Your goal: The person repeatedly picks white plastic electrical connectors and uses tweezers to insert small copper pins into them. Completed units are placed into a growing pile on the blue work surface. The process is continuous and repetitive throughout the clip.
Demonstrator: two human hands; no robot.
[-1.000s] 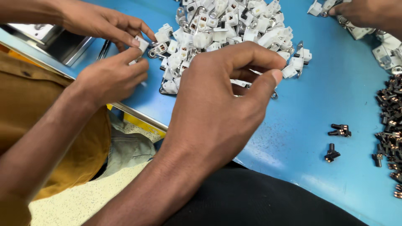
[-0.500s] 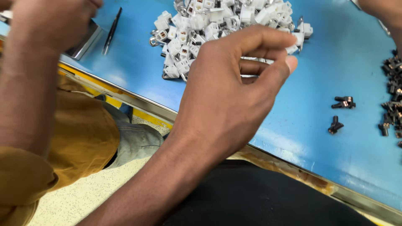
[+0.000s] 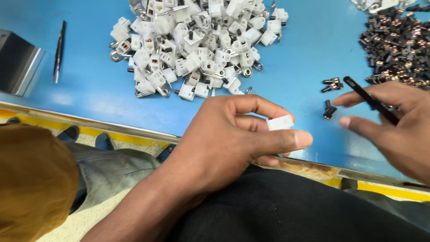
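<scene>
Block (image 3: 280,123), white, half hidden by left hand (image 3: 233,139) fingers.

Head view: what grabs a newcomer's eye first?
The big heap of white plastic blocks at the top middle of the blue table, and the pile of small dark screws at the top right. Nearer the front edge, the left hand pinches one white block between thumb and fingers, while the right hand holds black tweezers close to a few loose screws.

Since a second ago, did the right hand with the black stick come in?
Yes. The right hand, holding black tweezers, has come in from the right edge toward the two loose black screws on the blue table.
</scene>
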